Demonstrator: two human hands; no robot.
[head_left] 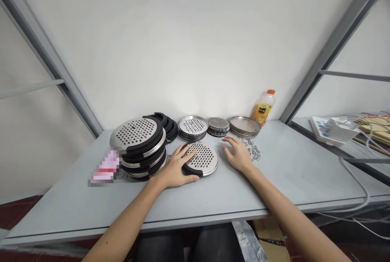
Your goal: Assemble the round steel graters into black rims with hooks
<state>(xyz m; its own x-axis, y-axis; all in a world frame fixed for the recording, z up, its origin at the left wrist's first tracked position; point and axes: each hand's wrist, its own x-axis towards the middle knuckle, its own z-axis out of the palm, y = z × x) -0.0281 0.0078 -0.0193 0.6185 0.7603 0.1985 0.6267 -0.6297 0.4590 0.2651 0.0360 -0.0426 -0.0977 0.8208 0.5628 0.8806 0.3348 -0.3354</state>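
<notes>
A round perforated steel disc with a black rim [203, 159] lies flat on the grey table [274, 185]. My left hand [176, 168] rests on its left edge, fingers spread over the disc and thumb along its near rim. My right hand [238, 153] lies on the table just right of the disc, fingers stretched out flat and holding nothing, close to a small pile of metal chain [253, 150].
A leaning stack of assembled discs with black rims [140, 146] stands at the left, black rings [169, 126] behind it. Along the back sit stacks of perforated plates [192, 127], mesh discs [217, 126] and plain steel rings [244, 126], plus a juice bottle [263, 108]. A blurred pink patch [106, 167] lies left.
</notes>
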